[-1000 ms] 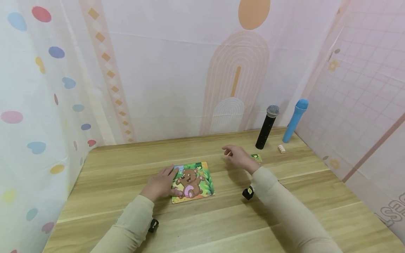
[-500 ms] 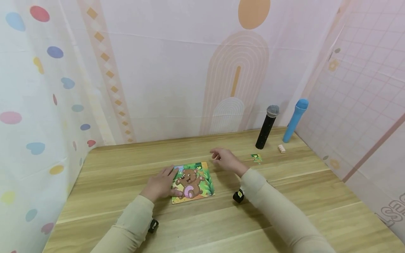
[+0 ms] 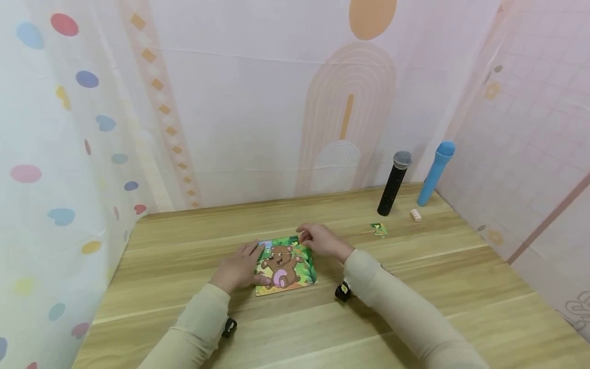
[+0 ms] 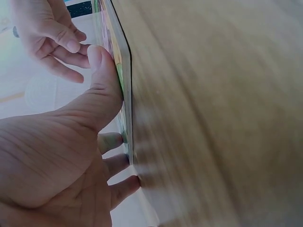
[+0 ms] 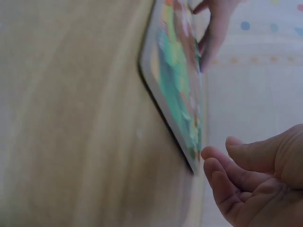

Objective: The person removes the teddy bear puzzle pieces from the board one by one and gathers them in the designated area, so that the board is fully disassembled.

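A square bear picture puzzle [image 3: 282, 264] lies flat on the wooden table, its brown bear set against green leaves. My left hand [image 3: 236, 267] rests on its left side, fingers extended along the far left edge and the thumb [image 4: 106, 85] laid over the near part. At the far right corner of the puzzle is my right hand [image 3: 322, 240], its fingers loosely bent. In the right wrist view, a gap shows between the right thumb [image 5: 258, 153] and the bent fingers, with nothing in it.
Right of the puzzle lies a small green and yellow flat piece [image 3: 378, 229]. Behind it stand a black microphone [image 3: 392, 189] and a blue microphone [image 3: 432, 179], with a small whitish block [image 3: 416, 215] nearby. Printed curtains [image 3: 244, 128] hang along the table's back and sides.
My right hand has moved left, from near the small flat piece to the puzzle's far right corner, uncovering that piece. The left hand stays on the puzzle. The head view has shifted slightly.
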